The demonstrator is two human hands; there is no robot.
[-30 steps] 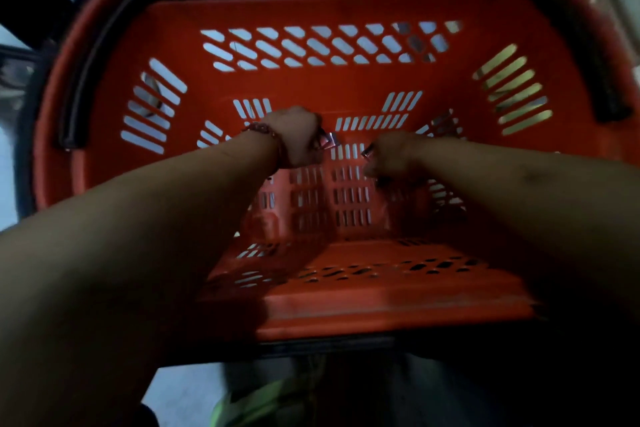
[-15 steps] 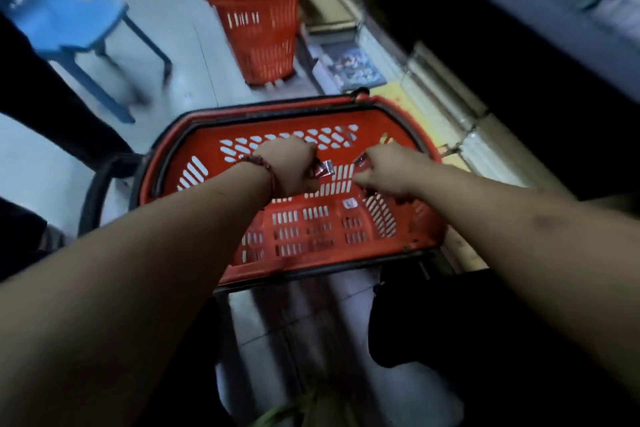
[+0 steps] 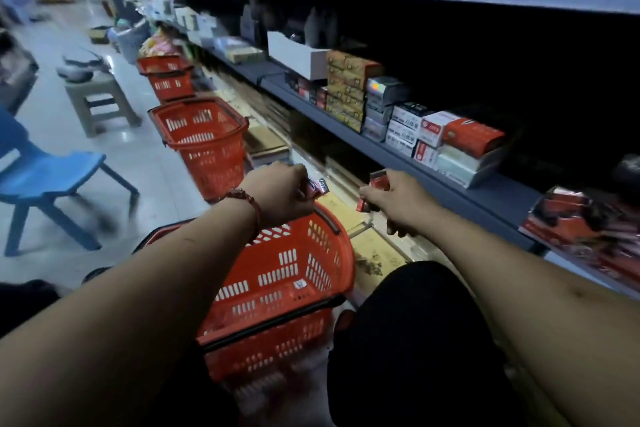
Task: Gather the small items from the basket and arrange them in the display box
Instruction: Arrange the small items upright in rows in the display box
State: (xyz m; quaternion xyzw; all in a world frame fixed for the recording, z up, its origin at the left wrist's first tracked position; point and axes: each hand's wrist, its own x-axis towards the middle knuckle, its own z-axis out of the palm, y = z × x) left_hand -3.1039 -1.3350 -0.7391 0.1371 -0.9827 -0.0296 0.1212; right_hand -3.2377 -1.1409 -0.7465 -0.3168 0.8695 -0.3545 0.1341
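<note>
An orange-red plastic basket [image 3: 277, 291] stands on the floor just below my forearms. My left hand [image 3: 280, 192] is raised above its far rim and grips small red shiny packets [image 3: 317, 188]. My right hand [image 3: 394, 201] is to the right of the basket, past its rim, and holds small red packets [image 3: 377, 182] in its curled fingers. On the shelf at the right lies an open display box [image 3: 585, 222] with red packets inside.
A grey shelf [image 3: 433, 166] runs along the right with stacked small boxes [image 3: 408, 118]. Two more red baskets [image 3: 204, 139] stand on the floor ahead. A blue chair [image 3: 45, 170] and a grey stool [image 3: 100, 100] are at the left. My dark knee [image 3: 415, 322] is beside the basket.
Both hands lifted out of the basket with the packets and moved up and right. My view rose from the basket's inside to the aisle and shelf.
</note>
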